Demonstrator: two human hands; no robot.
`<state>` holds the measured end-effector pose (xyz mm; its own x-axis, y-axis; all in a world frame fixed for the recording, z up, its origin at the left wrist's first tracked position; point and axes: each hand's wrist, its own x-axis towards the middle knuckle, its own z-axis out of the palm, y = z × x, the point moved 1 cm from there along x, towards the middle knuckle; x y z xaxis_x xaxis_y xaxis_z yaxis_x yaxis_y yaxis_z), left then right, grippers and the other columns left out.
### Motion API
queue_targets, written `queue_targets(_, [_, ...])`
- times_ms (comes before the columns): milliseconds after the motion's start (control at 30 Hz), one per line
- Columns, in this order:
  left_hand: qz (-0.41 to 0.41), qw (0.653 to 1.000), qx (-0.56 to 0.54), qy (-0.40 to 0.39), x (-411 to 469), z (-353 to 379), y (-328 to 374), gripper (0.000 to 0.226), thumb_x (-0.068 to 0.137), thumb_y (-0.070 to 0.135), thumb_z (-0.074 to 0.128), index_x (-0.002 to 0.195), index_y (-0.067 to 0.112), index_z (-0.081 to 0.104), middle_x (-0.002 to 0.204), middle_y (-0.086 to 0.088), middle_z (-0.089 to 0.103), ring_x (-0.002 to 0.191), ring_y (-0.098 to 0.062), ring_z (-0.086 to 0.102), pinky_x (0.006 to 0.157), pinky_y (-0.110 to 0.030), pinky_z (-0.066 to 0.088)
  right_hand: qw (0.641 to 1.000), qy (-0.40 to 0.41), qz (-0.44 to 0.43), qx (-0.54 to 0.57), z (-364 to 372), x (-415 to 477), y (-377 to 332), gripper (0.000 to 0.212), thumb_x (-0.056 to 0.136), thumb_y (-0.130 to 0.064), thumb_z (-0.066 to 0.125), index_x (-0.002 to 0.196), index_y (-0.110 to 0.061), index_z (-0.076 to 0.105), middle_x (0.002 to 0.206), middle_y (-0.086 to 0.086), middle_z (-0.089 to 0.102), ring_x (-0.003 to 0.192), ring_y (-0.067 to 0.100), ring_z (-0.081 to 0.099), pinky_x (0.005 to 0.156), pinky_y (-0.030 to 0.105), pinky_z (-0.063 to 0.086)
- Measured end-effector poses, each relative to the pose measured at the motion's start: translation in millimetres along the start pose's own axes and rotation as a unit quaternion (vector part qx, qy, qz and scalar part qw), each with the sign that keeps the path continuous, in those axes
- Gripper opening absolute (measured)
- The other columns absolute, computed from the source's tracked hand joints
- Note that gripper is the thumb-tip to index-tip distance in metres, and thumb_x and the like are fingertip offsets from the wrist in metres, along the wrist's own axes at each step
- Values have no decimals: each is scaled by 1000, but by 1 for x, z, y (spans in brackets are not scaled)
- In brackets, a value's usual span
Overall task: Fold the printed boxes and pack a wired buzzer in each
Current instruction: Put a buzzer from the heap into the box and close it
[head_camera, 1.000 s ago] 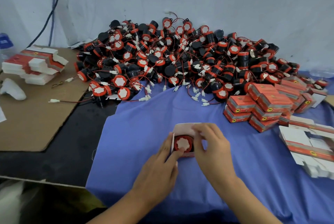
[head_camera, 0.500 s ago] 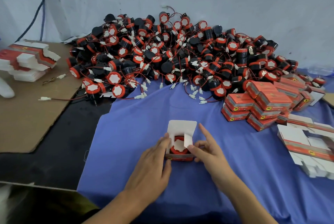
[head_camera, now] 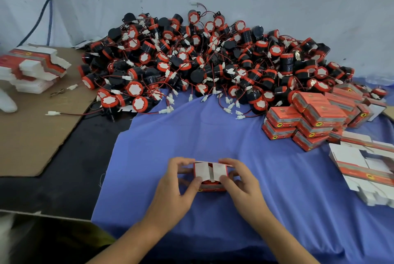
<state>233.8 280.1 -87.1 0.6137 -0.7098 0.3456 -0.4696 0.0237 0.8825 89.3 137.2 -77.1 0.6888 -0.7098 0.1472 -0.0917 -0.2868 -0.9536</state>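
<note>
A small red printed box (head_camera: pixel 210 175) sits on the blue cloth (head_camera: pixel 213 131) in front of me, a red and black buzzer (head_camera: pixel 210 182) showing inside it. Both white side flaps lie folded inward over the top. My left hand (head_camera: pixel 177 191) grips the box's left side, thumb on the left flap. On the opposite side my right hand (head_camera: pixel 243 187) grips it, thumb on the right flap. A large heap of wired buzzers (head_camera: pixel 204 61) lies at the back.
Closed red boxes (head_camera: pixel 309 119) are stacked at the right. Flat unfolded box blanks (head_camera: pixel 366 170) lie at the far right, and more blanks (head_camera: pixel 32 70) sit on brown cardboard (head_camera: pixel 32 136) at the left. A loose wire with a white plug (head_camera: pixel 53 113) lies on the cardboard.
The back lid flap stood open half a second ago. Since then both side flaps have been folded in over the buzzer, and both hands have closed round the box.
</note>
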Motion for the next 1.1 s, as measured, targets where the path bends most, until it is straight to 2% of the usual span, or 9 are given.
queue_targets(67, [13,1000,9,-13,1,0,1,44,94,16,72,128,36,53,130,20,57,115,-8,64,85,-29,59,1000,-4,-22,-17,-1,-1,2,28,91,-25,60,115,-36,69,119,-9,65,95,20,65,80,43,58])
queue_targets(133, [25,998,41,-28,0,0,-2,35,95,10,69,125,26,61,135,19,56,126,-7,58,95,-32,56,998,-27,-41,-42,-3,-3,2,34,87,-32,59,120,-34,67,133,-19,58,106,15,64,83,35,58])
queue_targets(233, [8,997,56,-57,-3,-3,0,38,87,27,62,124,20,59,152,15,43,140,-4,42,108,-24,44,988,-92,-77,-95,-3,-8,6,54,86,-35,62,139,-33,54,151,-23,41,134,6,49,95,16,47])
queue_targets(300, [21,993,74,-88,-7,-1,2,45,84,32,58,127,22,54,154,20,37,144,-6,35,110,-16,36,982,-103,-89,-129,-3,-9,9,59,90,-36,64,146,-33,47,154,-27,35,146,6,34,108,14,37])
queue_targets(433, [10,995,67,-71,-3,-2,3,42,92,18,64,131,29,55,147,25,45,139,-3,41,109,-16,38,983,-91,-92,-132,-3,-8,7,52,95,-44,62,145,-40,48,154,-27,39,146,3,35,115,22,36])
queue_targets(567, [16,994,54,-98,-3,-5,2,46,92,40,60,136,47,48,147,29,44,140,-4,42,107,-13,37,988,-73,-97,-94,-4,-6,7,47,92,-38,68,137,-42,58,148,-19,50,141,10,46,110,35,45])
queue_targets(667, [32,993,76,-86,-2,-4,0,40,98,39,57,138,44,51,146,29,46,140,-3,43,111,-19,37,989,-68,-100,-87,-4,-6,8,49,87,-32,69,134,-43,61,143,-15,52,136,15,51,105,32,49])
queue_targets(867, [60,990,114,-65,-3,-2,0,32,105,37,50,136,39,61,145,25,51,137,-3,46,111,-15,35,991,-48,-99,-73,-3,-4,10,40,90,-31,69,129,-39,69,137,-16,58,133,13,54,102,28,50])
queue_targets(1100, [75,985,147,-46,-6,-1,2,36,101,29,57,137,31,65,150,10,52,134,-2,48,112,-17,37,984,-57,-134,-99,-2,-6,11,41,99,-28,60,139,-36,62,152,-18,47,144,8,42,112,24,41])
